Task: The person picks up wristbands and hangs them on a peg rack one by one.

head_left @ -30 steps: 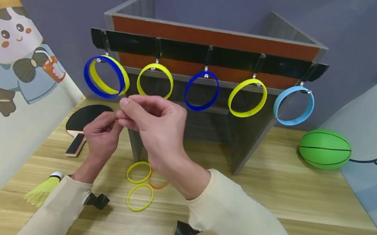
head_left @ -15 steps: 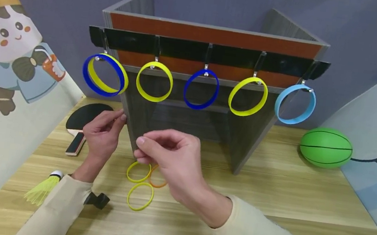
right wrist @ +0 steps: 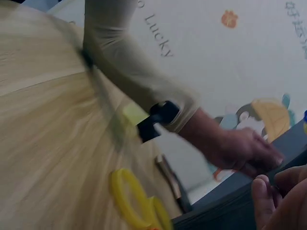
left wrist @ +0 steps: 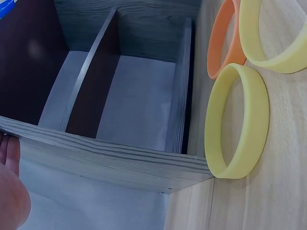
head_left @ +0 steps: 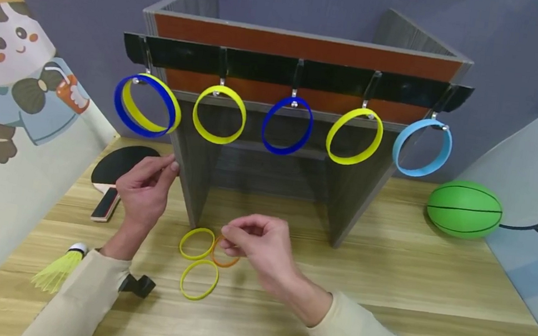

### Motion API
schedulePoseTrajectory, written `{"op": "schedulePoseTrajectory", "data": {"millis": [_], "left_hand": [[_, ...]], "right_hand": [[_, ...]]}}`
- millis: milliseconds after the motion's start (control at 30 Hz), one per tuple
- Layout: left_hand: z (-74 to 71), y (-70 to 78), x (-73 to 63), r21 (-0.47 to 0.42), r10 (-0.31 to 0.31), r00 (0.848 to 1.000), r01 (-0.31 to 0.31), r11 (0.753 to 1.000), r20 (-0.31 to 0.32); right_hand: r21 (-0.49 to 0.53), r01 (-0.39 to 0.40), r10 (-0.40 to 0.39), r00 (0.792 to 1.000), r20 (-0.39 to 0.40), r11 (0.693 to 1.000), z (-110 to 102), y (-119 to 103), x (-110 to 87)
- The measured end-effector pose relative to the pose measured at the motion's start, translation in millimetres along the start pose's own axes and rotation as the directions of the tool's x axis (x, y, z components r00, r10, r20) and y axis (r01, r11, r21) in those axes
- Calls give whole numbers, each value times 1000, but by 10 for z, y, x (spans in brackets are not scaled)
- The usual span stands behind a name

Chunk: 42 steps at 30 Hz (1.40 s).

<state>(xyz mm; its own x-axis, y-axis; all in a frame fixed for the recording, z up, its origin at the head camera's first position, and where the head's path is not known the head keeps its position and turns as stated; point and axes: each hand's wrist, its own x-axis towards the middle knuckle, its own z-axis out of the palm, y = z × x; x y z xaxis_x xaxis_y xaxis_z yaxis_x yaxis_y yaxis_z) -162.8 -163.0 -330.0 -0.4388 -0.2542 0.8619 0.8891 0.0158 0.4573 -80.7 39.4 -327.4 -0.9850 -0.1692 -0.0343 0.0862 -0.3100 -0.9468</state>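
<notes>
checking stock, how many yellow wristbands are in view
5: a yellow wristband behind the dark blue wristband on the leftmost hook, one on the second hook, one on the fourth hook, and on the table, one farther, one nearer. None seems hidden.

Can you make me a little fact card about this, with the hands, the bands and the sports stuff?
Left hand: at the side edge of the gray stand
Right hand: over the orange band, no band seen in its fingers
Also on the table: two yellow bands
Hooks, left to right: blue and yellow together, yellow, blue, yellow, light blue
Ball: green, right of the stand
Paddle: black, partly behind the left hand
Shuttlecock: yellow with white tip, beside the left sleeve
</notes>
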Motion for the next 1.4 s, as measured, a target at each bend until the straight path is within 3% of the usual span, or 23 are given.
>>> {"op": "schedulePoseTrajectory", "data": {"millis": [267,567,833,1133,1400], "left_hand": [[-13,-7,9,-13,2,1000,-2,1000,9],[-30,-1,-18,5,11,1000,-11,1000,1],[-41,-18,-21,-2,14,1000,-14,1000,9],[-55,-64,1,11,17,1000,-17,1000,9],[-128,-209,-76,27,2,1000,-2,1000,3]], "right_hand": [[-103,-69,63,996,-63,992,-196,304,110],[-237,-51,34,996,-77,970,-328,416,216],[-367,-21,12,1000,-25,930,-404,506,277],[-553,-49,50,999,-14,832,-510,617,417],[-560,-66,70,997,-14,826,-563,728,470]]}}
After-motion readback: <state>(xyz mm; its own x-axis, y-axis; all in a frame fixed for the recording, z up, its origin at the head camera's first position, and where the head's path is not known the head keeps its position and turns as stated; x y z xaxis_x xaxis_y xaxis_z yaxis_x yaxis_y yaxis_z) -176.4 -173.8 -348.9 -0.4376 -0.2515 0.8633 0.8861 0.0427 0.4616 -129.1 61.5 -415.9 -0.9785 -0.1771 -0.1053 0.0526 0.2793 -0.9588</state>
